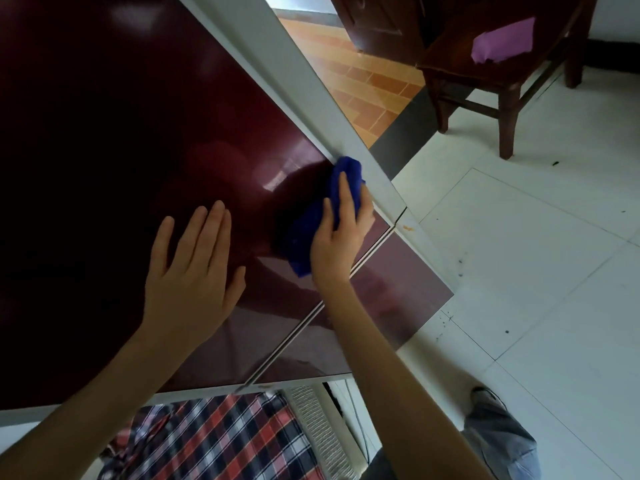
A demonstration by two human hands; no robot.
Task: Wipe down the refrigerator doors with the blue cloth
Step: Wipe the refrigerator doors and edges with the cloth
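Much of the upper door [121, 133] is running out of frame at the top and left, and its dark red gloss is sinking into shadow there, so its surface is hard to read. Reflections are blurring the lit part. The blue cloth [311, 226] is lying bunched on the upper door, at its right edge, touching the white side panel [311, 91] that borders the door. Part of the cloth is hiding under the right hand [341, 233], which is gripping it, fingers laid over the bunch and thumb [367, 216] closing in from the side. The left hand [194, 282] is resting flat on the upper door, left of the cloth and apart from it, all fingers straight and holding nothing.

Two doors are showing: below the upper door, across a narrow seam [301, 327], the lower door [391, 292] is also catching glare. Both forearms are leaving the frame at the bottom.

Well apart from the upper door, past its right edge, one wooden chair [502, 98] is standing on the white tiled floor [554, 237], its back cut off by the frame. One purple cloth [504, 41] is lying on its seat. Beneath the door, a plaid shirt [221, 441], one grey trouser leg [498, 441] and one shoe [483, 393] are partly showing.
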